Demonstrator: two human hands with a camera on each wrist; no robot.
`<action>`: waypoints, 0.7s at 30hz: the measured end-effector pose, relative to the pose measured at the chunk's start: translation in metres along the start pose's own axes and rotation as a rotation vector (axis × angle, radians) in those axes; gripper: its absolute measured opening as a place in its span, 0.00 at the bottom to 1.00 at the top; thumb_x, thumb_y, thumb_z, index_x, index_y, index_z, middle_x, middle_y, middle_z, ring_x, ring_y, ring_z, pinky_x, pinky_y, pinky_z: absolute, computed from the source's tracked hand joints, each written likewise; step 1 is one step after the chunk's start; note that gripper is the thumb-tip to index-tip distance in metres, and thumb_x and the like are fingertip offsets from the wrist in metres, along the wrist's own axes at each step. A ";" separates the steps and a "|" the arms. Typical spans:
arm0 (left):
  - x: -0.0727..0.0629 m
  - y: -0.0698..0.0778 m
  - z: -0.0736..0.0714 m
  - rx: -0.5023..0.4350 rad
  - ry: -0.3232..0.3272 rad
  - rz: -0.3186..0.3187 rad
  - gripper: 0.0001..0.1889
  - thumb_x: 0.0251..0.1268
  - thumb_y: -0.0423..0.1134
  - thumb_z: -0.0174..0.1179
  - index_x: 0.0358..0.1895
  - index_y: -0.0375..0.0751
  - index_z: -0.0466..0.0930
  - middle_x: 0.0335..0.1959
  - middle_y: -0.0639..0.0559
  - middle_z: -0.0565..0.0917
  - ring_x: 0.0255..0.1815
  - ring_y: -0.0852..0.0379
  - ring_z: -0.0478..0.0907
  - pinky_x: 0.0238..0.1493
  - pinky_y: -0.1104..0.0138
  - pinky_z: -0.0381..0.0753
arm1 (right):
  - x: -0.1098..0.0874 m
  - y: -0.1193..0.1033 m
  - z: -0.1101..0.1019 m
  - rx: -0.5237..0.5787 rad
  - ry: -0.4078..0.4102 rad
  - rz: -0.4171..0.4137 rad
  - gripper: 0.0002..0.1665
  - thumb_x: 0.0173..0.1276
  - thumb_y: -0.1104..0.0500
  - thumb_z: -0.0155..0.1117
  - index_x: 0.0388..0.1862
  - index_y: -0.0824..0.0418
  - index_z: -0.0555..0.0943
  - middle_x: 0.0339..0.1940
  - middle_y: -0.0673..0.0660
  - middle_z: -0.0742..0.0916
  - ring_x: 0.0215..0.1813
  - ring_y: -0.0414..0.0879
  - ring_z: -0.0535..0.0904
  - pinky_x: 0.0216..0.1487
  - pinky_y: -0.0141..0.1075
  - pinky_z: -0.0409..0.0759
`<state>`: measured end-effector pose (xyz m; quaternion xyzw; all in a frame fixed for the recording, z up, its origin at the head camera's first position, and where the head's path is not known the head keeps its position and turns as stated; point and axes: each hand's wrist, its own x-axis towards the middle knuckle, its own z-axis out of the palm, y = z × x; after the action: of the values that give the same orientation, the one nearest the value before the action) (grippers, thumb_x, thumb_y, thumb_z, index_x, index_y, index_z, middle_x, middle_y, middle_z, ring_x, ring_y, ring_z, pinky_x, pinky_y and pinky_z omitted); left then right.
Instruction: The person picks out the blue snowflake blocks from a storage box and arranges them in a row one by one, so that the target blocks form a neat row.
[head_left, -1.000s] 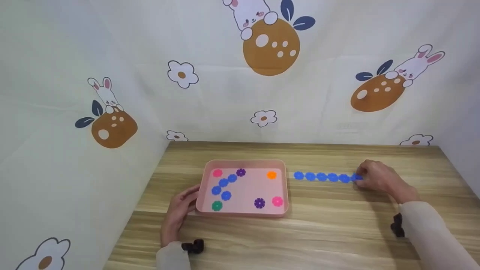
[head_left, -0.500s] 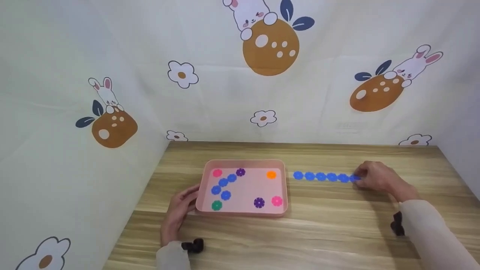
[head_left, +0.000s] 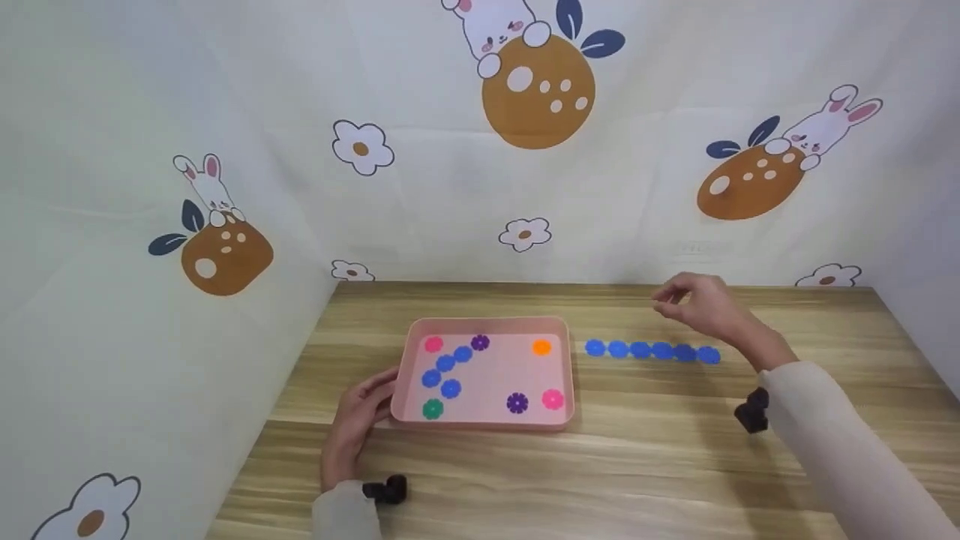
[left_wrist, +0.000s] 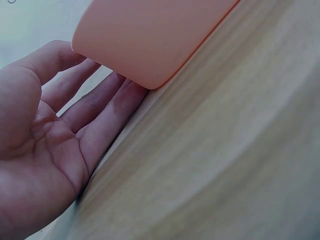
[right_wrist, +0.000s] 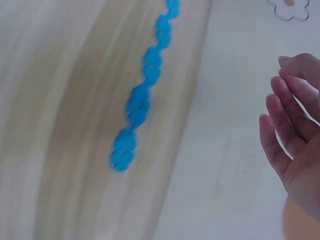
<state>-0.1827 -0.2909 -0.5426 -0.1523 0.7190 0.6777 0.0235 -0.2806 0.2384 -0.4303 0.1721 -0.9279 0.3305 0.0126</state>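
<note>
A row of several blue flower-shaped plastic discs (head_left: 640, 350) lies on the table to the right of a pink tray (head_left: 484, 426). Above and behind the row's right part, my right hand (head_left: 701, 306) hovers with loosely bent fingers and nothing in them. In the right wrist view the blue row (right_wrist: 137, 106) lies apart from the hand (right_wrist: 295, 125). My left hand (head_left: 352, 424) rests at the tray's left side. The left wrist view shows its extended fingers (left_wrist: 100, 110) against the tray's corner wall (left_wrist: 145, 45), palm beside the tabletop.
Inside the tray lie four-colour extras: a green disc (head_left: 433, 409), an orange disc (head_left: 541, 347), pink discs (head_left: 553, 399), purple discs (head_left: 517, 403) and several blue discs (head_left: 451, 388). A patterned cloth wall (head_left: 442, 187) rises behind the wooden table (head_left: 600, 480).
My right hand has let go of the row's right-end blue disc and moved up and to the left, away from the row. The left hand and tray stay put.
</note>
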 end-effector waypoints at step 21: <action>-0.002 0.001 0.002 0.015 0.012 0.013 0.21 0.71 0.44 0.61 0.64 0.46 0.79 0.64 0.43 0.82 0.56 0.53 0.84 0.53 0.64 0.86 | 0.054 -0.127 0.070 0.094 -0.244 -0.226 0.12 0.66 0.62 0.69 0.49 0.59 0.87 0.42 0.55 0.89 0.44 0.47 0.82 0.50 0.41 0.86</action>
<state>-0.1814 -0.2885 -0.5417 -0.1516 0.7250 0.6716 0.0161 -0.2835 0.0866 -0.4005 0.3147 -0.8807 0.3468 -0.0709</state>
